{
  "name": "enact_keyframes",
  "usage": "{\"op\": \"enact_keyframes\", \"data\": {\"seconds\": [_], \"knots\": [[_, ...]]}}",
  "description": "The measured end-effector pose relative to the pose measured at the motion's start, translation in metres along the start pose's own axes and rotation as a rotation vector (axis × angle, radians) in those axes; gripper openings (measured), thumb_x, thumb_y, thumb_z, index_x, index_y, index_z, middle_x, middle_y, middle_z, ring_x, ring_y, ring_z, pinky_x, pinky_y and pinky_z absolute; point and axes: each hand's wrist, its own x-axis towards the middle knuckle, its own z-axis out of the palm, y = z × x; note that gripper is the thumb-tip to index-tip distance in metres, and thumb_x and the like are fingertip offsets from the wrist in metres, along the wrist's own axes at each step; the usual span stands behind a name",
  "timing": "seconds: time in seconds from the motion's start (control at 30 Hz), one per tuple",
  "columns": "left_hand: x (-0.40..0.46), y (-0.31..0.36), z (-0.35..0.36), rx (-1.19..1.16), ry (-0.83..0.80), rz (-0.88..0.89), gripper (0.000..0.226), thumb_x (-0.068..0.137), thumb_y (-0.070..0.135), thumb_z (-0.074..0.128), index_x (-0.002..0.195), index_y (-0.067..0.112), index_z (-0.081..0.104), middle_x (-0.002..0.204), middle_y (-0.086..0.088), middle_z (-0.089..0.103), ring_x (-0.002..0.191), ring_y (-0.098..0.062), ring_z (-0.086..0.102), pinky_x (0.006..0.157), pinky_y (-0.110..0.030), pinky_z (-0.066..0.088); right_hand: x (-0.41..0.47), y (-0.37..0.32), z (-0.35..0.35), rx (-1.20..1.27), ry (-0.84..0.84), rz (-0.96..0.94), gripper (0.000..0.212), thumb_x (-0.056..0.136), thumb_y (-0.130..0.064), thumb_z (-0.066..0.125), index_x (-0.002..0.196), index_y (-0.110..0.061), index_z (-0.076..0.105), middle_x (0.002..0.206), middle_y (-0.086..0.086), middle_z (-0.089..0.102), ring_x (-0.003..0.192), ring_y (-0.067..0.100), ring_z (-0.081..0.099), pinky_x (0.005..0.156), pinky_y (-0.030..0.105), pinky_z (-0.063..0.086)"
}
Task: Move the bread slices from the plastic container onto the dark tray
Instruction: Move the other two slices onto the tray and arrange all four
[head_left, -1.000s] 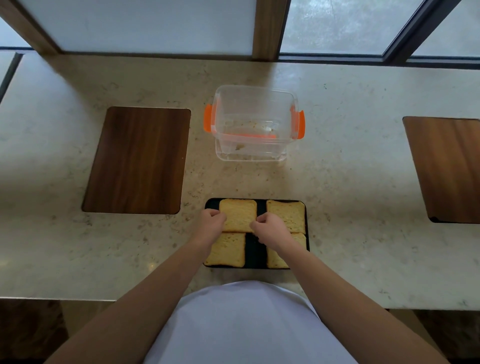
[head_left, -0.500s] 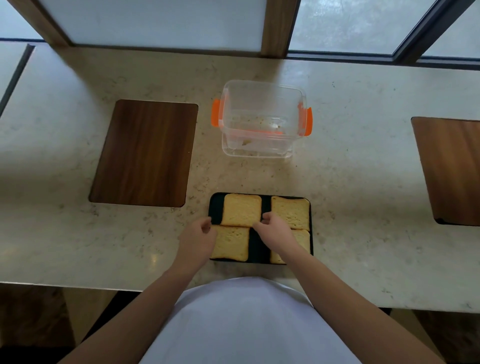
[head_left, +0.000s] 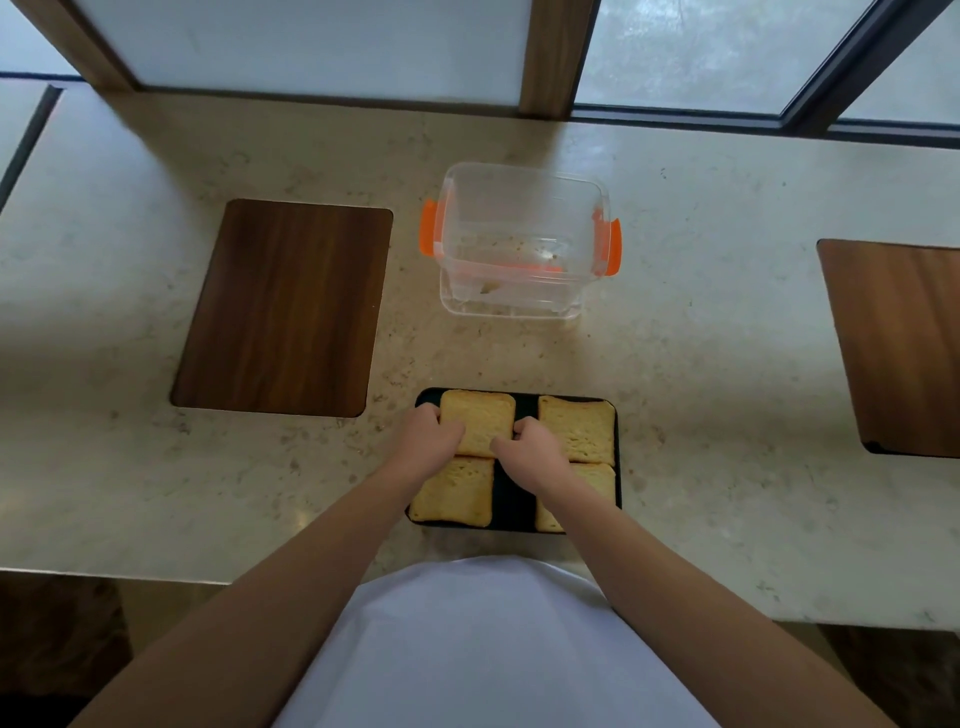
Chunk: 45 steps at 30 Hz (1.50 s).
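Observation:
A dark tray (head_left: 511, 501) lies near the counter's front edge with several toasted bread slices flat on it. My left hand (head_left: 428, 440) curls against the left edge of the far-left bread slice (head_left: 480, 423). On the same slice's right edge, my right hand (head_left: 530, 451) has its fingers pinched. The far-right slice (head_left: 576, 428) lies untouched. My forearms partly cover the two near slices (head_left: 457, 493). Behind the tray stands the clear plastic container (head_left: 519, 179) with orange clips, holding only crumbs.
A dark wooden inlay (head_left: 283, 306) is set into the pale stone counter (head_left: 701, 364) to the left of the container, and another inlay (head_left: 898, 343) sits at the right edge. Window frames run along the back. The counter's front edge is close to my body.
My left hand, drawn back off the tray half a second ago, has returned to the far-left slice's left edge. My right hand stayed at that slice's right edge.

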Motion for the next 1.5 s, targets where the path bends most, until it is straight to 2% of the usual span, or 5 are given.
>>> {"op": "enact_keyframes", "data": {"seconds": [0.43, 0.6, 0.7, 0.97, 1.5], "knots": [[-0.008, -0.008, -0.007, -0.093, 0.018, 0.029, 0.021, 0.087, 0.019, 0.053, 0.07, 0.017, 0.04, 0.067, 0.003, 0.036, 0.056, -0.011, 0.035, 0.051, -0.028, 0.026, -0.003, 0.0, 0.003, 0.022, -0.007, -0.013, 0.045, 0.088, -0.028, 0.056, 0.125, -0.003, 0.052, 0.099, 0.013, 0.069, 0.073, 0.018, 0.058, 0.057, 0.03, 0.045], [-0.029, -0.038, -0.014, -0.124, 0.0, -0.041, 0.034, 0.091, 0.023, 0.053, 0.12, 0.006, 0.059, 0.119, -0.013, 0.063, 0.109, -0.033, 0.06, 0.082, -0.038, 0.045, -0.023, 0.016, 0.004, 0.017, -0.118, 0.03, 0.05, 0.09, -0.031, 0.057, 0.131, -0.003, 0.05, 0.088, 0.007, 0.064, 0.074, 0.019, 0.061, 0.061, 0.034, 0.055], [-0.044, -0.057, -0.013, -0.155, -0.048, -0.092, 0.013, 0.089, 0.022, 0.052, 0.096, 0.012, 0.058, 0.102, -0.012, 0.063, 0.088, -0.026, 0.058, 0.074, -0.035, 0.042, -0.037, 0.024, 0.012, 0.028, -0.165, 0.053, 0.037, 0.09, -0.032, 0.06, 0.119, -0.011, 0.054, 0.105, 0.012, 0.065, 0.096, 0.024, 0.064, 0.082, 0.044, 0.058], [-0.046, -0.063, -0.005, -0.148, -0.053, -0.06, 0.029, 0.09, 0.02, 0.052, 0.069, 0.036, 0.039, 0.071, 0.011, 0.043, 0.062, -0.004, 0.04, 0.059, -0.026, 0.031, -0.043, 0.024, 0.018, 0.034, -0.17, 0.041, 0.019, 0.09, -0.032, 0.06, 0.102, -0.017, 0.057, 0.087, 0.003, 0.059, 0.078, 0.016, 0.054, 0.069, 0.034, 0.045], [-0.044, -0.046, 0.004, -0.094, -0.139, -0.128, 0.017, 0.087, 0.023, 0.053, 0.101, 0.015, 0.056, 0.079, -0.002, 0.056, 0.066, -0.013, 0.05, 0.056, -0.028, 0.038, -0.045, 0.029, 0.012, 0.014, -0.151, 0.056, 0.019, 0.087, -0.026, 0.06, 0.093, -0.009, 0.061, 0.082, 0.006, 0.051, 0.073, 0.019, 0.046, 0.066, 0.034, 0.036]]}}
